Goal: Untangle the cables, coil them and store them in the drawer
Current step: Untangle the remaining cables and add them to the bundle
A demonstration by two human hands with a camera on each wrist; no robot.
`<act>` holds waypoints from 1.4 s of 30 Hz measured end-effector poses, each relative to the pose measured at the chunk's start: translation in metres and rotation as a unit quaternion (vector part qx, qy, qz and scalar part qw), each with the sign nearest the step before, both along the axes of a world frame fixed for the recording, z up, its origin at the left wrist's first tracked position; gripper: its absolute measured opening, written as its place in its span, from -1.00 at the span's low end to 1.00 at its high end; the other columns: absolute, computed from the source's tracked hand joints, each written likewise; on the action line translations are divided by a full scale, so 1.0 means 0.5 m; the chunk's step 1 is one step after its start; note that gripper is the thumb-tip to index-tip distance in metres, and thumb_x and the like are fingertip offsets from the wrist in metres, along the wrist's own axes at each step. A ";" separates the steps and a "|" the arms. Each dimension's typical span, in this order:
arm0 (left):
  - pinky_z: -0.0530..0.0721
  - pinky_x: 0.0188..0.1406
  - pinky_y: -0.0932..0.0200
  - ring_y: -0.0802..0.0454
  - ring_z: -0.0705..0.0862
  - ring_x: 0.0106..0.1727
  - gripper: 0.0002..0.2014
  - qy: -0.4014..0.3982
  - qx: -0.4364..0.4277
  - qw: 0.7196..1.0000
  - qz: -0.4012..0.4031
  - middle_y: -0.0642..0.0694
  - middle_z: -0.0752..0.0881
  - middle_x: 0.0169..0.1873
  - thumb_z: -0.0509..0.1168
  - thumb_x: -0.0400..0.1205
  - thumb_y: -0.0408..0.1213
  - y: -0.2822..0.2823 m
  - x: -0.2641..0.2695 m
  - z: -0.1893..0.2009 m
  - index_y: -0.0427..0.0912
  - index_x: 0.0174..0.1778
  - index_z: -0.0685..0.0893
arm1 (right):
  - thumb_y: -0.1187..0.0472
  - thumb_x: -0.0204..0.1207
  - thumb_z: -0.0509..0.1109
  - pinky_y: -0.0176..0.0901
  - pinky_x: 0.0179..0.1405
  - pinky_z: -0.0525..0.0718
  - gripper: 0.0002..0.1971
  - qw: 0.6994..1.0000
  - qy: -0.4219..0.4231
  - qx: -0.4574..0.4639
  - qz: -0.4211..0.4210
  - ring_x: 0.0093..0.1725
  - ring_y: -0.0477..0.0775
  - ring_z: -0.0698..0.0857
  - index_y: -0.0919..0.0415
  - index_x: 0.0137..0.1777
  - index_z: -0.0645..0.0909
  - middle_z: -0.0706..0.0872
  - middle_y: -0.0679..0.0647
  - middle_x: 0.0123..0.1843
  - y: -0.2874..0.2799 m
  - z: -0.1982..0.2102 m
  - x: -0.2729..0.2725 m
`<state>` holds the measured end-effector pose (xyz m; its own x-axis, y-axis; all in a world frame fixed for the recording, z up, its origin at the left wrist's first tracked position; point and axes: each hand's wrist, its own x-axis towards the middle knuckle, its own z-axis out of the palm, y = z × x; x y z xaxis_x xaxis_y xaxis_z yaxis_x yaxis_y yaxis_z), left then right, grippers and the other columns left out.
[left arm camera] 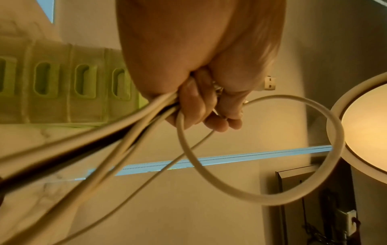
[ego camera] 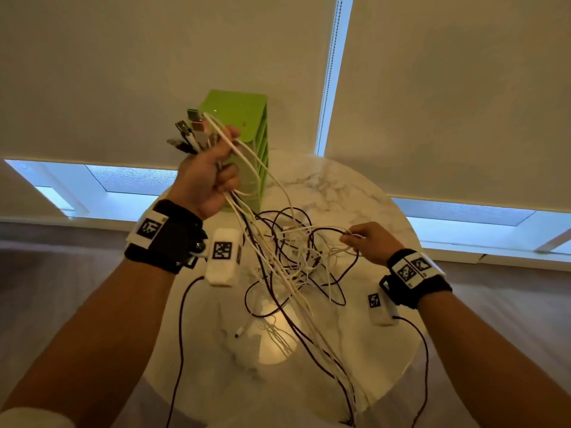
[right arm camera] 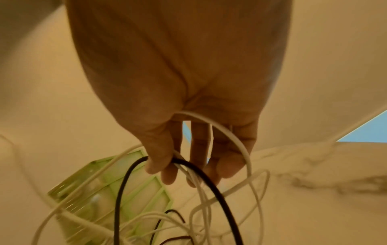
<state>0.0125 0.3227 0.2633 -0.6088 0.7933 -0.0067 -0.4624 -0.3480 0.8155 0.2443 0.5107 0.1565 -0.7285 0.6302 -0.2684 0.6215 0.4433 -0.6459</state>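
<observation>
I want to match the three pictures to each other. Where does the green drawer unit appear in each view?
Head: the green drawer unit stands upper centre on the marble table, behind the left hand.
Left wrist: at the left edge, lying sideways in the picture.
Right wrist: lower left, tilted, behind the cables.
Shared landmark: the marble table.
</observation>
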 end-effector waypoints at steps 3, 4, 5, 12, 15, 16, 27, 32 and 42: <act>0.17 -0.78 0.42 0.27 0.19 -0.69 -0.81 0.010 -0.009 1.000 -0.002 0.04 0.50 -0.39 0.25 0.56 -0.13 -0.003 -0.010 0.001 -0.02 -0.25 0.77 | 0.15 0.52 0.46 -0.12 0.02 0.52 -0.76 0.998 -0.023 0.028 -0.059 0.09 0.20 0.67 0.31 0.06 0.72 0.73 0.27 0.05 0.028 0.008 0.003; 0.14 -0.76 0.41 0.27 0.19 -0.70 -0.81 0.010 -0.011 1.000 -0.006 0.04 0.54 -0.41 0.23 0.59 -0.14 -0.002 -0.005 0.002 -0.03 -0.21 0.73 | 0.12 0.48 0.50 -0.08 0.15 0.53 -0.65 0.996 -0.038 0.044 -0.062 0.22 0.21 0.63 0.23 0.23 0.66 0.67 0.25 0.20 0.024 0.019 -0.003; 0.12 -0.75 0.41 0.27 0.19 -0.70 -0.82 0.011 -0.013 1.000 -0.009 0.05 0.57 -0.42 0.20 0.63 -0.14 0.000 0.001 0.002 -0.04 -0.17 0.68 | 0.06 0.45 0.52 -0.02 0.28 0.52 -0.51 0.995 -0.045 0.068 -0.051 0.32 0.21 0.57 0.13 0.37 0.57 0.58 0.23 0.32 0.014 0.030 -0.013; 0.08 -0.73 0.40 0.28 0.19 -0.72 -0.76 0.027 -0.001 0.998 -0.052 0.05 0.58 -0.40 0.07 0.74 -0.16 0.022 0.037 0.012 -0.06 -0.14 0.60 | 0.06 0.62 0.34 -0.17 -0.18 0.50 -0.89 0.988 0.112 0.044 0.100 -0.31 -0.08 0.59 0.00 -0.04 0.69 0.65 -0.04 -0.31 -0.108 0.115 -0.131; 0.11 -0.74 0.40 0.28 0.19 -0.71 -0.66 0.013 0.007 0.999 -0.042 0.03 0.60 -0.37 0.08 0.75 -0.16 0.013 0.026 0.006 0.00 -0.14 0.76 | 0.16 0.64 0.29 -0.15 -0.23 0.53 -0.70 0.987 0.138 0.018 0.085 -0.40 -0.06 0.59 0.00 -0.36 0.59 0.65 -0.01 -0.39 -0.099 0.124 -0.147; 0.13 -0.73 0.38 0.27 0.20 -0.69 -0.68 0.018 0.004 0.999 -0.041 0.03 0.61 -0.36 0.09 0.74 -0.16 0.011 0.021 -0.001 0.01 -0.06 0.78 | 0.18 0.64 0.28 -0.13 -0.22 0.56 -0.72 0.985 0.148 0.005 0.086 -0.39 -0.04 0.61 0.05 -0.33 0.60 0.67 0.03 -0.38 -0.098 0.132 -0.148; 0.12 -0.67 0.30 0.18 0.21 -0.63 -0.87 0.179 -0.253 0.939 -0.152 -0.06 0.54 -0.43 0.28 0.69 -0.27 0.029 0.090 -0.102 -0.15 -0.10 0.71 | 0.29 0.66 0.26 -0.42 -0.40 0.50 -0.85 0.911 0.395 -0.064 0.102 -0.36 0.05 0.61 0.35 0.03 0.63 0.61 0.12 -0.34 -0.120 0.251 -0.152; 0.07 -0.67 0.30 0.23 0.20 -0.68 -0.80 0.103 -0.203 0.969 -0.098 0.01 0.54 -0.50 0.15 0.74 -0.26 0.008 0.066 -0.091 -0.19 -0.14 0.62 | -0.06 0.59 0.34 -0.21 0.08 0.52 -0.52 0.984 0.003 0.011 0.180 0.15 -0.02 0.63 0.00 0.49 0.45 0.62 -0.02 0.23 -0.091 0.066 -0.119; 0.07 -0.68 0.36 0.26 0.16 -0.67 -0.76 0.064 -0.172 0.983 0.012 -0.02 0.71 -0.21 0.13 0.75 -0.20 -0.048 0.000 -0.088 -0.11 0.04 0.71 | 0.09 0.63 0.33 -0.29 -0.42 0.44 -0.77 0.998 0.057 -0.019 0.017 -0.42 -0.04 0.49 0.14 -0.24 0.65 0.59 0.04 -0.41 0.027 0.033 -0.043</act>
<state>0.0124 0.2985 0.2194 -0.6411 0.7425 -0.1941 -0.3435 -0.0515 0.9377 0.2226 0.5244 0.1729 -0.7760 0.5962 -0.2059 0.5287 0.4368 -0.7278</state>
